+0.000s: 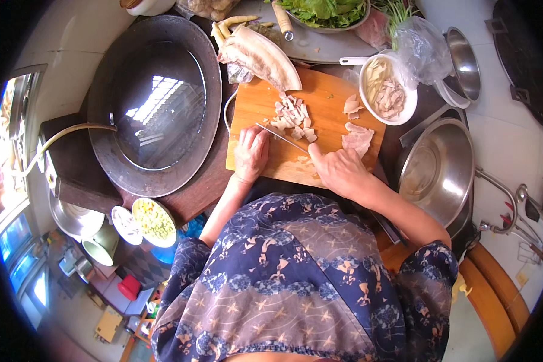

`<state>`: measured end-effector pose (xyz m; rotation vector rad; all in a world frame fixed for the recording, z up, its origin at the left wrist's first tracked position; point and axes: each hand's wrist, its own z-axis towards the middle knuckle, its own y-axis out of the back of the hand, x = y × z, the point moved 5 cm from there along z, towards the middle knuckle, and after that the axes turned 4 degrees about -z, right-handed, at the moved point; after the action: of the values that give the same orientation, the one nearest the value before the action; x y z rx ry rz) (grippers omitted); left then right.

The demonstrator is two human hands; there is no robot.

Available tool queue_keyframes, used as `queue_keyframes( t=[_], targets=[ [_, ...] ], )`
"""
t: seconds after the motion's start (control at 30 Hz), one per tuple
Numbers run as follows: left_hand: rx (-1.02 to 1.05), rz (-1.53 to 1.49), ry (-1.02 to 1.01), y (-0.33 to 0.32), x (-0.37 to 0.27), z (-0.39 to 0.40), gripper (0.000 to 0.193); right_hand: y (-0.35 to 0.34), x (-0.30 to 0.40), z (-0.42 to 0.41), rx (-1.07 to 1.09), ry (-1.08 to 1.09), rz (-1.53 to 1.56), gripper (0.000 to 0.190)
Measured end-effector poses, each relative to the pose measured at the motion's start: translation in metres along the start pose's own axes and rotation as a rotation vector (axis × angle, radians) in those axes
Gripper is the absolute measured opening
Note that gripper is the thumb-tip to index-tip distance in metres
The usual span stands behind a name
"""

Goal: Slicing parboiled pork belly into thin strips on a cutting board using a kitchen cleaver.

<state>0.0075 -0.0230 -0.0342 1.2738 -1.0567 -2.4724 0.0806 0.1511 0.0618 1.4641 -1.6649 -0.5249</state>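
A wooden cutting board (253,99) lies before me. My right hand (341,169) grips a kitchen knife (283,137), its index finger extended near the blade, which is seen almost edge-on. Close to the blade's far end, my left hand (252,151) rests on the board with bent fingers; whether meat is under them is hidden. Just beyond the knife is a pile of chopped pale meat (293,113). Larger meat slices (358,138) and smaller scraps (352,105) lie to the right. A slab of pork belly (264,59) with skin overlaps the board's far left corner.
Left of the board sits a large wok (104,154) of water with a hose (59,135) over its rim. A white handled bowl (411,108) with sliced meat and pale strips stands right, beyond a steel basin (466,181). Bowl of diced vegetables (154,222), lower left; leafy greens (326,11), far side.
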Motion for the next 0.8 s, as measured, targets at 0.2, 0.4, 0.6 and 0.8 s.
queue_keyframes(
  t=[0.2, 0.4, 0.6, 0.8],
  targets=[
    [0.002, -0.039, 0.005, 0.000, 0.001, 0.002, 0.023, -0.004, 0.004, 0.022, -0.017, 0.039, 0.011, 0.028],
    [0.018, -0.045, -0.071, 0.001, -0.007, 0.010, 0.026, -0.023, 0.012, 0.060, -0.276, 0.093, 0.117, 0.020],
    [0.137, -0.008, -0.083, -0.007, -0.016, 0.010, 0.044, -0.037, -0.007, 0.034, -0.446, 0.081, 0.135, 0.015],
    [0.231, -0.025, 0.038, -0.021, -0.003, 0.031, 0.082, -0.022, -0.031, -0.023, -0.812, -0.104, 0.177, 0.017]
  ],
)
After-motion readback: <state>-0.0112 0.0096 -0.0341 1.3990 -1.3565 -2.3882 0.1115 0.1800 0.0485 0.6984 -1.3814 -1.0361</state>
